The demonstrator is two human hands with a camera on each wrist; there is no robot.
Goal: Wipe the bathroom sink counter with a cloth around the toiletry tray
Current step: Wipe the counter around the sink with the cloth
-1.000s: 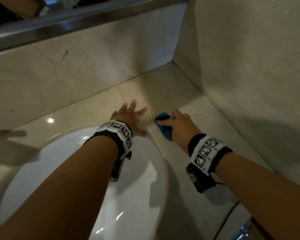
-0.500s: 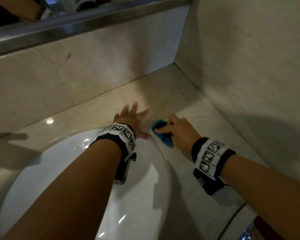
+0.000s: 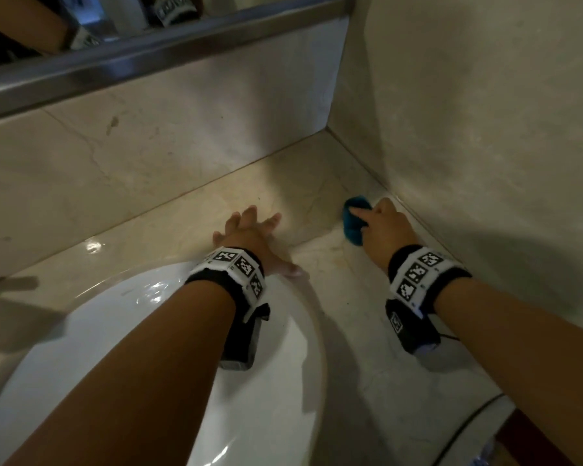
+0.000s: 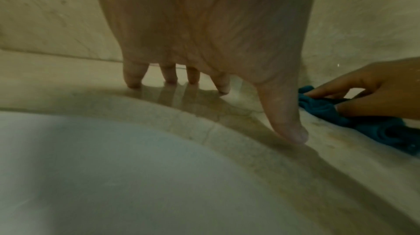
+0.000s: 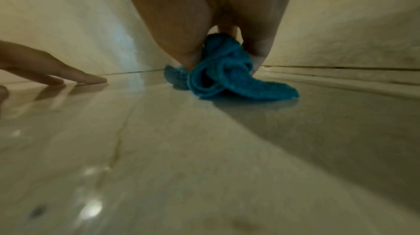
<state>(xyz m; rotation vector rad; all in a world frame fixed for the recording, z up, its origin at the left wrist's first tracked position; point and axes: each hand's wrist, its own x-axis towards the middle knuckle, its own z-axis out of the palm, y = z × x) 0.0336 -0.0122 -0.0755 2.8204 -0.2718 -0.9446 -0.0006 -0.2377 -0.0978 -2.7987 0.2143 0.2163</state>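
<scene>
My right hand (image 3: 381,227) grips a bunched blue cloth (image 3: 353,220) and presses it on the beige marble counter (image 3: 283,196), close to the right wall. The right wrist view shows the cloth (image 5: 218,77) squeezed between thumb and fingers, one end trailing flat on the stone. My left hand (image 3: 249,233) lies flat on the counter behind the sink rim, fingers spread and straight; the fingertips (image 4: 134,80) touch the stone in the left wrist view, where the cloth (image 4: 354,116) lies to the right. No toiletry tray is in view.
A white oval basin (image 3: 115,348) fills the lower left. Marble walls close the counter at the back (image 3: 148,146) and right (image 3: 485,129), meeting in a corner. A steel mirror ledge (image 3: 148,58) runs above. A dark cable (image 3: 468,418) lies at the counter's front right.
My right hand has slid the cloth away from the sink rim, to the right and back toward the right wall. The left hand has stayed flat in place.
</scene>
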